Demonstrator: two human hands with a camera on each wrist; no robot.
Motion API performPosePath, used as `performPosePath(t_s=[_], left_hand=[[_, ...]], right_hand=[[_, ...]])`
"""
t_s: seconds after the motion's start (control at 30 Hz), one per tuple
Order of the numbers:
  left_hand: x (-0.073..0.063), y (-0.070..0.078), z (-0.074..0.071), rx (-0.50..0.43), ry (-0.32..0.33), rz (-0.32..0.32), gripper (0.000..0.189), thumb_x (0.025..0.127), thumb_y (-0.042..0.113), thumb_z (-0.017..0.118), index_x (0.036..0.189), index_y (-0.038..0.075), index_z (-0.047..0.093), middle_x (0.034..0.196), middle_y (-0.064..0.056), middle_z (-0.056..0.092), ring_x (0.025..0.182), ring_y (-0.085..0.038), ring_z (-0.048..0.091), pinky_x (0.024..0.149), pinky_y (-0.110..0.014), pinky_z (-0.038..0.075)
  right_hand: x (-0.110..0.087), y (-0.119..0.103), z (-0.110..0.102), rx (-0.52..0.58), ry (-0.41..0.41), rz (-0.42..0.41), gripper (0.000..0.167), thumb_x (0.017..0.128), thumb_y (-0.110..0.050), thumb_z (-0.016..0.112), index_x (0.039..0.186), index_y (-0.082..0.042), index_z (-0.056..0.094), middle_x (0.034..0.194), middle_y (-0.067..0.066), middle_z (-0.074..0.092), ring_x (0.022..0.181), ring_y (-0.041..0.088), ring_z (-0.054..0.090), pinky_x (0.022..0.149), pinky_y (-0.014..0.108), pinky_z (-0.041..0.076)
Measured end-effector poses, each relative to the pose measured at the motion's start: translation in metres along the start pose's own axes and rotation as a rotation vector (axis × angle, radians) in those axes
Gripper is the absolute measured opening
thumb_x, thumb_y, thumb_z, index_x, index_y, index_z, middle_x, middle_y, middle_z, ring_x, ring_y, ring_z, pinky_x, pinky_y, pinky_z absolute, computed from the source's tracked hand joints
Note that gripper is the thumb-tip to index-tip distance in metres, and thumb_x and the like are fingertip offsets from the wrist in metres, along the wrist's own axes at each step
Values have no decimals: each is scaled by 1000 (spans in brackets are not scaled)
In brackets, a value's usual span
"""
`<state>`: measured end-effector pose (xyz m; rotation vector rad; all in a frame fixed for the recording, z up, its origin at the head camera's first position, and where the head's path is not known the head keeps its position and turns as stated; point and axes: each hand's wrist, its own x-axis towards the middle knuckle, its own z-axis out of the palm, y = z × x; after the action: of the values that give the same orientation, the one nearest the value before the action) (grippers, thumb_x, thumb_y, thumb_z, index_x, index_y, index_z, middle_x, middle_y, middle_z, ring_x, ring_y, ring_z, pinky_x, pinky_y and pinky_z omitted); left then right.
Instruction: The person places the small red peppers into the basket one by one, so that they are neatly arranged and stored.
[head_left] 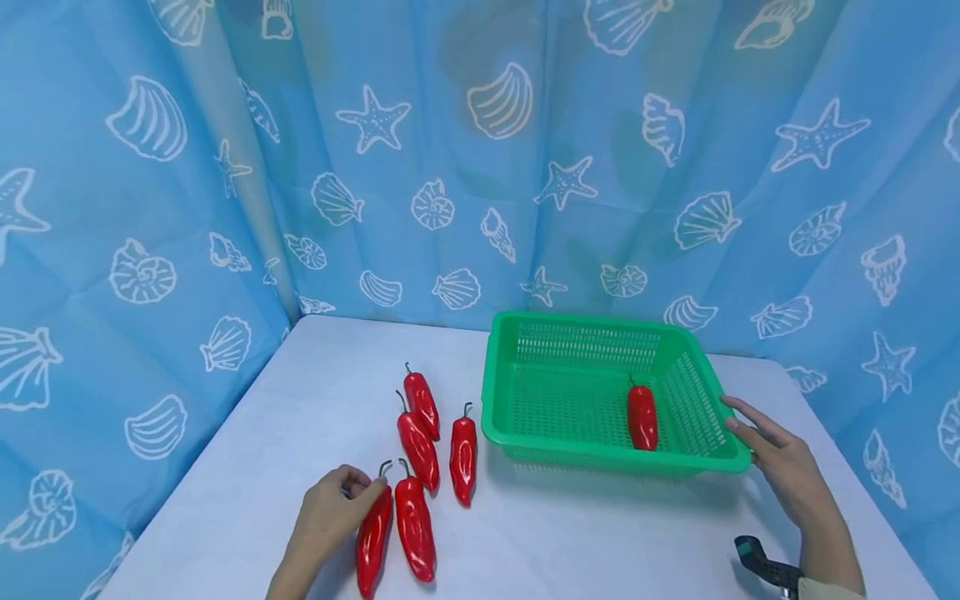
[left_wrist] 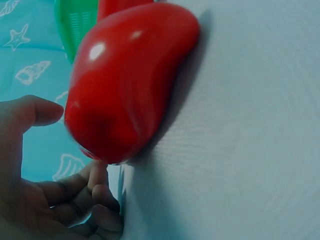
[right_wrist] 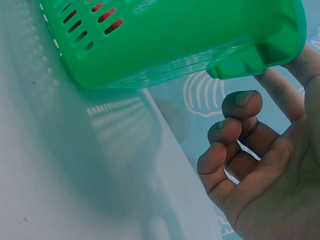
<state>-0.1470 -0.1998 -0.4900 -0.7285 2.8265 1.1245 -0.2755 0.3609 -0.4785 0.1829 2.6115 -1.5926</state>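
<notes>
My left hand [head_left: 332, 508] is at the stem end of the leftmost red chili pepper [head_left: 372, 537], thumb and index finger at its top. In the left wrist view, that glossy pepper [left_wrist: 125, 85] fills the middle, with the thumb beside it and the index fingertip at its end. My right hand [head_left: 787, 467] pinches the right rim of a green plastic basket [head_left: 600, 456] between thumb and fingers. In the right wrist view, its other fingers hang curled below the basket wall [right_wrist: 190, 30]. One red chili pepper [head_left: 642, 417] lies inside, towards the right.
Beside the left hand lie more red chili peppers: one close on the right [head_left: 415, 525], and others further back, including one [head_left: 463, 458] near the basket. All rest on a white table [head_left: 600, 542]. A blue shell-print curtain [head_left: 450, 167] borders the table's back and sides.
</notes>
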Motion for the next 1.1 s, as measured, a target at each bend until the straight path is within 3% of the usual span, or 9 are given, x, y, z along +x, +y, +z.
performPosePath(t_s=[0.13,0.37,0.67,0.9,1.1], left_hand=[[-1,0,1,7,-2,-11,46,80,43,77,97,3,62,76,-6,58,63,-18,53,59,-30,52],[-5,0,1,32,-16,4,44,78,40,81,91,4,61,73,-6,55,60,-18,51,56,-27,49],[-9,6,-1,91,-62,-55,47,74,42,84,87,4,58,70,-7,56,57,-19,53,53,-26,49],[-8,4,-4,60,-66,-107,45,77,41,82,88,3,60,71,-7,57,62,-20,54,56,-26,48],[-6,9,-13,5,-23,-40,47,81,43,78,94,0,63,76,-7,58,68,-20,53,61,-29,51]], right_hand=[[-1,0,0,8,-1,-1,78,95,-62,53,159,-26,27,163,23,12,142,53,20,105,71,25],[-2,7,0,-28,0,-26,75,96,-62,50,159,-29,27,161,25,20,138,47,32,103,67,33],[2,2,-1,-18,-2,-8,79,94,-65,52,159,-29,26,163,23,13,142,54,19,104,72,26],[0,3,-1,-28,-23,-23,77,96,-63,50,159,-27,26,163,24,12,142,56,18,103,74,25],[1,5,-4,-40,-33,-60,70,98,-61,48,158,-33,27,163,24,11,141,57,18,102,75,25]])
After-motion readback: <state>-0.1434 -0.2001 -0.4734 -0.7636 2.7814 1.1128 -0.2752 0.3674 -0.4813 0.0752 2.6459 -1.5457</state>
